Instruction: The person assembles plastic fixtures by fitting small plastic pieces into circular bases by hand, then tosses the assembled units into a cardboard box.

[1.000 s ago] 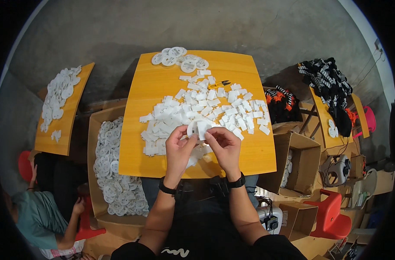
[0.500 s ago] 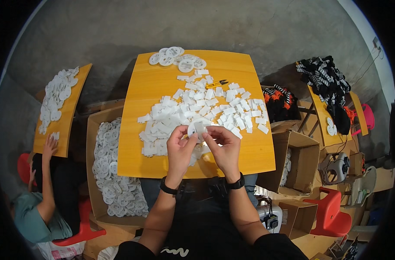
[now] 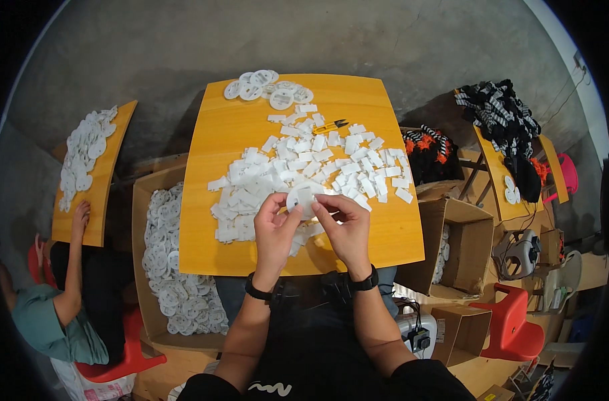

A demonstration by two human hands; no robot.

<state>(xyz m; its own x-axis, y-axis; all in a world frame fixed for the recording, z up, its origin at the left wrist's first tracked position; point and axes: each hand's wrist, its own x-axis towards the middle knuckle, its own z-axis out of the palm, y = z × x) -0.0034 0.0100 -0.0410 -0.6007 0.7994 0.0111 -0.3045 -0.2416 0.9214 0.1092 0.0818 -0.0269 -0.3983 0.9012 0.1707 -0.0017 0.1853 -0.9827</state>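
Between my two hands, above the near part of the yellow table, is a round white plastic disc. A pale rectangular piece lies over the disc's face, partly covered by my thumbs. My left hand pinches the disc at its left side, thumb in front and fingers behind. My right hand is closed at the right side, its thumb at the lower edge of the rectangular piece. Just beyond my hands spreads a heap of small white rectangular pieces. Yellow thread snips lie at the heap's far side.
White discs are stacked at the table's far left. A cardboard box full of discs stands left, an open carton right. At the left table sits a person. Black-and-white textiles cover the right table; red chairs stand nearby.
The rectangular piece has shifted and now looks flatter against the disc. My hands stay in nearly the same place. The other person has leaned back to the left.
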